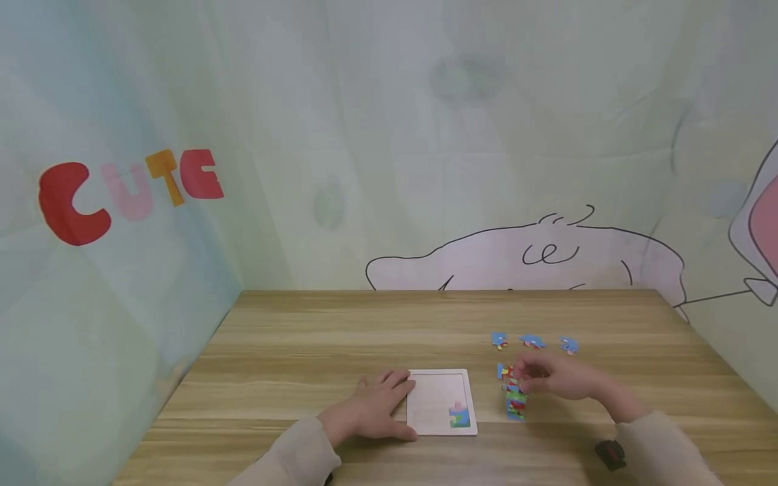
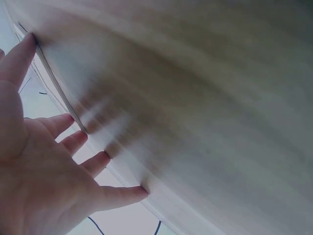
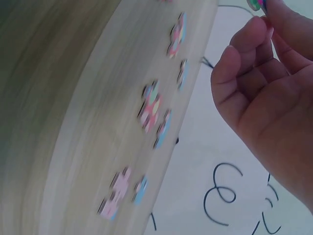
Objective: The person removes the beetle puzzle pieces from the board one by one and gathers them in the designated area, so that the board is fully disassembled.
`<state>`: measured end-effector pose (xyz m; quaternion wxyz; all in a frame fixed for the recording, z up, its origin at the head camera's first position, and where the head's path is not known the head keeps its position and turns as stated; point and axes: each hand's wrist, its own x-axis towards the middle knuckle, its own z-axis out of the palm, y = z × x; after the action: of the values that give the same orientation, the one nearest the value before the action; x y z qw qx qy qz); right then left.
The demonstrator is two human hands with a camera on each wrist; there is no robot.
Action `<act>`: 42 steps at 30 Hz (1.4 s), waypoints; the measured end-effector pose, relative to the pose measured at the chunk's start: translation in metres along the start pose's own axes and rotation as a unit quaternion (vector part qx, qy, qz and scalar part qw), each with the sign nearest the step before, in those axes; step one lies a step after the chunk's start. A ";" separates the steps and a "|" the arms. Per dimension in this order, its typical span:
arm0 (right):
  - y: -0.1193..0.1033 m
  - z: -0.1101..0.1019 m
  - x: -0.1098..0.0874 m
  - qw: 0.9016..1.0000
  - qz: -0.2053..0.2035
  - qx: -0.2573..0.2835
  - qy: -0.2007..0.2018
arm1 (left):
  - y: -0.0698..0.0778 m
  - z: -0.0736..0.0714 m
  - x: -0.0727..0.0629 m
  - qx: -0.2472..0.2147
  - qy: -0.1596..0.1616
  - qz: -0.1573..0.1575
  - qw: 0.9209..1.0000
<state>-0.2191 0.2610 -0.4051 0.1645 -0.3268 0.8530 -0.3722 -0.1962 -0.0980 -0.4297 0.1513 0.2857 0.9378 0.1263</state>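
A white puzzle tray [image 1: 433,405] lies on the table, with one jigsaw piece [image 1: 460,415] in its lower right corner. My left hand [image 1: 378,407] rests flat with spread fingers at the tray's left edge, the thumb and fingertips touching it. Right of the tray, my right hand [image 1: 556,376] is above several loose pieces. Its thumb and index finger pinch a puzzle piece [image 3: 255,4], green and pink at its edge and mostly cut off in the right wrist view. The loose pieces [image 3: 150,106] below the hand show red, blue and pink.
Blue puzzle pieces [image 1: 532,341] lie in a row beyond the right hand. A small black object [image 1: 610,455] is beside the right sleeve. The wooden table [image 1: 316,331] ends at a cloth backdrop [image 1: 292,223] with a drawn figure and coloured letters.
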 end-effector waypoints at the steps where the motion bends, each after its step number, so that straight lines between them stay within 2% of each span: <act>1: 0.002 -0.002 -0.003 1.000 -0.005 -0.001 0.003 | 0.000 0.000 0.000 0.001 0.000 -0.001 1.000; 6: 0.009 -0.006 -0.016 1.000 -0.029 0.003 0.007 | -0.001 0.001 -0.001 -0.002 0.000 0.000 1.000; 15: 0.025 -0.010 -0.032 0.998 -0.054 0.019 -0.009 | -0.002 0.002 -0.001 -0.005 0.005 0.004 1.000; 22: 0.036 -0.012 -0.038 0.998 -0.050 0.035 -0.024 | -0.001 0.000 -0.001 -0.005 -0.003 -0.001 1.000; 26: 0.037 -0.012 -0.040 0.998 -0.039 0.042 -0.029 | 0.000 0.000 -0.001 -0.004 -0.004 -0.001 1.000; 36: 0.036 -0.012 -0.044 0.997 0.028 0.059 -0.044 | 0.003 -0.003 -0.002 -0.007 -0.009 -0.005 1.000; 42: 0.034 -0.010 -0.043 0.997 0.055 0.047 -0.041 | 0.002 -0.002 -0.001 -0.006 -0.007 -0.005 1.000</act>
<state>-0.2080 0.3132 -0.4222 0.2347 -0.2862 0.8437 -0.3889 -0.1945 -0.0970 -0.4271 0.1602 0.2811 0.9373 0.1295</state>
